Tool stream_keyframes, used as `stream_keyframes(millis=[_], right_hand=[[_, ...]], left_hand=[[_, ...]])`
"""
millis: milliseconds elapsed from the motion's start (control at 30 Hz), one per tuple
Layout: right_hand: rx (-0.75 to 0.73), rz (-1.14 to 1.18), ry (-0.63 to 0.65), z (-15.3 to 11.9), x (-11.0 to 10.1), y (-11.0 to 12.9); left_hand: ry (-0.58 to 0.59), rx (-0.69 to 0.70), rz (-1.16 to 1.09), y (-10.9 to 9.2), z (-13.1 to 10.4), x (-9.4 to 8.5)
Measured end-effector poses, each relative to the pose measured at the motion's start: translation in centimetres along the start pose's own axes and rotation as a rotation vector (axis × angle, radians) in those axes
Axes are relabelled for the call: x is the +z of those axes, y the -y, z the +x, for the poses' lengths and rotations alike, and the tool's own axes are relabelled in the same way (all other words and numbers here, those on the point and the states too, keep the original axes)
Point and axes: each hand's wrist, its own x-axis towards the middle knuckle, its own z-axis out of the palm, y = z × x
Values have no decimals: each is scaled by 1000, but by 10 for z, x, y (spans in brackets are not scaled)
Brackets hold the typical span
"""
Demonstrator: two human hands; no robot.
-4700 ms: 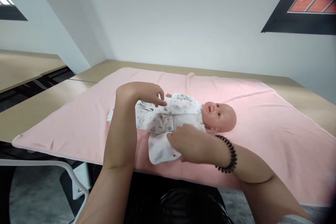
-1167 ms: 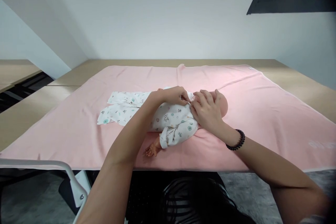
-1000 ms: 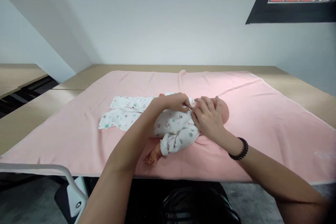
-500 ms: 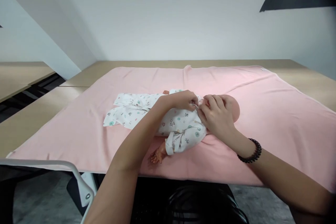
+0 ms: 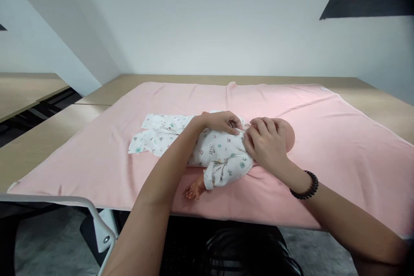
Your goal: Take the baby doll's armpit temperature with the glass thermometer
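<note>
A baby doll (image 5: 288,136) lies on its back with its head to the right, dressed in a white printed romper (image 5: 211,148) with open-looking cuffs. My left hand (image 5: 223,121) is over the upper chest, its fingers curled and pinching the romper's fabric near the neckline. My right hand (image 5: 267,141) lies across the doll's face and neck, with thumb and fingertips at the collar; most of the face and the neck opening are hidden beneath it. One doll hand (image 5: 194,189) sticks out of the near sleeve.
A pink blanket (image 5: 323,151) is spread under the doll over a wooden table (image 5: 381,92). Behind stands a pale wall (image 5: 207,21). A white chair frame (image 5: 97,220) is at the lower left. A dark beaded bracelet (image 5: 307,187) is on my right wrist.
My left hand has shifted slightly left, and its fingers have loosened a little at the neckline. My right hand stays nearly in place. The view has tilted slightly.
</note>
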Motion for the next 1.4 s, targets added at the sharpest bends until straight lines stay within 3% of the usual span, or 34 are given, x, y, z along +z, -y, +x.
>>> stream_keyframes(millis=[733, 1400], right_hand=[[-15, -12, -33, 0, 1, 2], [-79, -39, -38, -2, 4, -1]], left_hand=[[13, 96, -143, 15, 4, 0], [-2, 28, -109, 13, 3, 3]])
